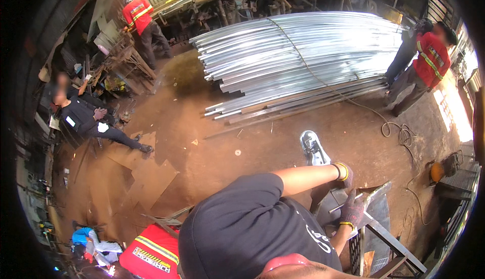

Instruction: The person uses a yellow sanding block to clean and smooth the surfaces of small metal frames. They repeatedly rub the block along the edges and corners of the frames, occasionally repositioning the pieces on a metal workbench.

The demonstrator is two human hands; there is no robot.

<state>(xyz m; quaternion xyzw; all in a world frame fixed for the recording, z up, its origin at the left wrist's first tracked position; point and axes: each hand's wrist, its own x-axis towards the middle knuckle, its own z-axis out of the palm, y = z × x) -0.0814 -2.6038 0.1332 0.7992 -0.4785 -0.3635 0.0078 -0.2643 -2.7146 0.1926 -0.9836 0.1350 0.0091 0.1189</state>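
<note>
My left hand (345, 174), in a dark work glove with a yellow cuff, is curled closed beside the upper edge of a grey metal sheet (328, 203). What it grips, if anything, is hidden. Just below it, my right hand (352, 211), gloved the same way, is closed around a thin pale rod (336, 209) that sticks out on both sides of the fingers. Under and beside the right hand lie a flat metal plate (382, 213) and a welded-looking frame of square steel tube (396, 241).
A large stack of shiny metal tubes (303, 52) lies across the floor, with a cable (348, 97) running over it. Two people in red vests (139, 14) (432, 59), a seated person in black (83, 117) and others crouching at lower left are nearby. A workbench (121, 59) stands far left.
</note>
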